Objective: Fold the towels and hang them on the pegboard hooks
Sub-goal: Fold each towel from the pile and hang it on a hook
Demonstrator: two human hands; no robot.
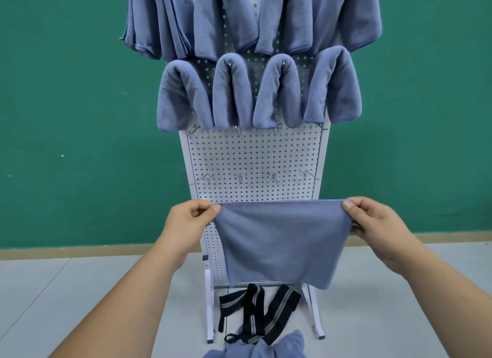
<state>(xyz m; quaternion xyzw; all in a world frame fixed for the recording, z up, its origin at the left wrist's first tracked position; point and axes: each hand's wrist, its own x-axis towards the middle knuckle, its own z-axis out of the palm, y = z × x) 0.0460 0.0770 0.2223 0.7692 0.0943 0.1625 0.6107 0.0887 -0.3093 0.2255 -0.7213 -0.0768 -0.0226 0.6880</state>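
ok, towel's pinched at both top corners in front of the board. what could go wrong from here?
1. The left hand and right hand pinch the towel only at its top corners; a slip likely drops it onto the black straps below.
2. Held this wide, it looks broader than the gap between the free hooks; hung without another fold, it may cover neighbours.
3. Those hooks' wire tips could snag the fabric.

Both bare forearms outstretched, left hand [190, 216] and right hand [372, 219] level, fingers pinched.
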